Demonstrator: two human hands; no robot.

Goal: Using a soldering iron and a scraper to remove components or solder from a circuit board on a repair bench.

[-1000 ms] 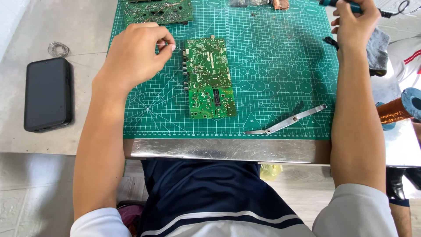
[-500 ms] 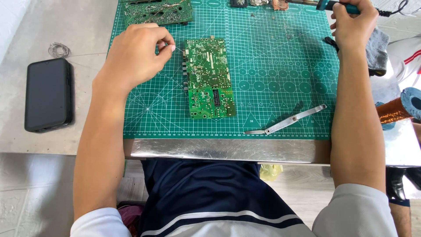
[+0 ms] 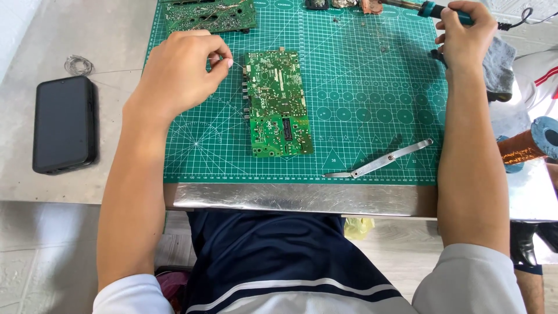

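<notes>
- The left hand [image 3: 177, 75] is pinching a thin solder wire [image 3: 237, 63] between thumb and fingertips, fingers closed on it — the wire's tip is reaching the top left corner of the green circuit board [image 3: 276, 103].
- The circuit board is lying flat in the middle of the green cutting mat [image 3: 372, 104].
- The right hand [image 3: 465, 40] is clamping around the teal handle of a soldering iron [image 3: 433, 9] at two o'clock from the board, well apart from it.
- Metal tweezers [image 3: 381, 160] are resting at four o'clock, near the mat's front edge.
- A black phone [image 3: 64, 125] is lying at nine o'clock, off the mat — a second circuit board [image 3: 209, 14] is sitting at eleven o'clock.
</notes>
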